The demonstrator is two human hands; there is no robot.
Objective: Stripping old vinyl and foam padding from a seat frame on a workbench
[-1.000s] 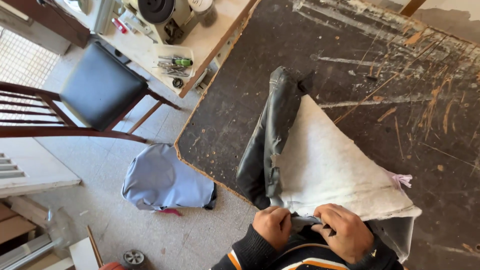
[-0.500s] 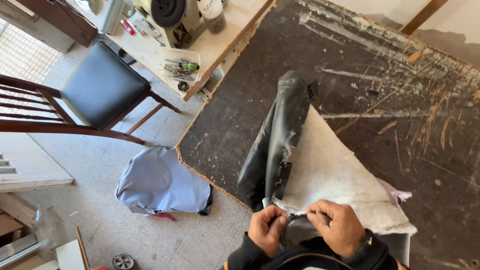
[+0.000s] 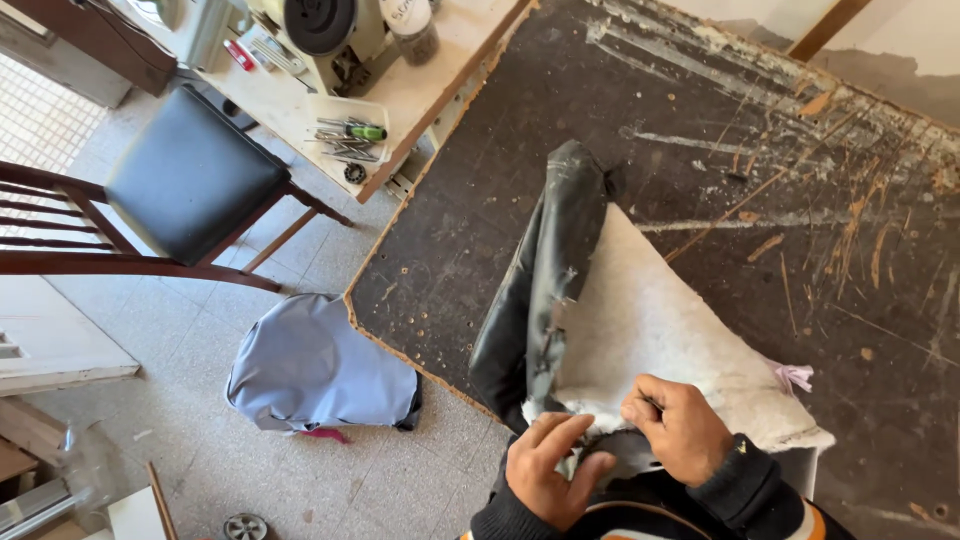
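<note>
Workshop, tiled floor; dark scratched worktable [image 3: 700, 130] fills right side. Pale bench [image 3: 440, 80] beyond carries white tray [image 3: 350, 128] holding screwdrivers, green-handled one on top, plus lidded jar [image 3: 412, 25] bearing white label. Black leather piece with white fleece lining [image 3: 610, 310] lies at table's near edge. Left hand [image 3: 548, 470], fingers curled, grips lining's lower edge; right hand [image 3: 680, 425] pinches same edge beside it. Grey-blue cover [image 3: 315, 365] on floor.

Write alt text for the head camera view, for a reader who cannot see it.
A person's left hand and right hand pinch the near edge of a black leather cover with white fleecy lining, lying on a scratched dark worktable. Left of the table stand a wooden chair and a pale bench with a tool tray; a blue cover lies on the floor.
</note>
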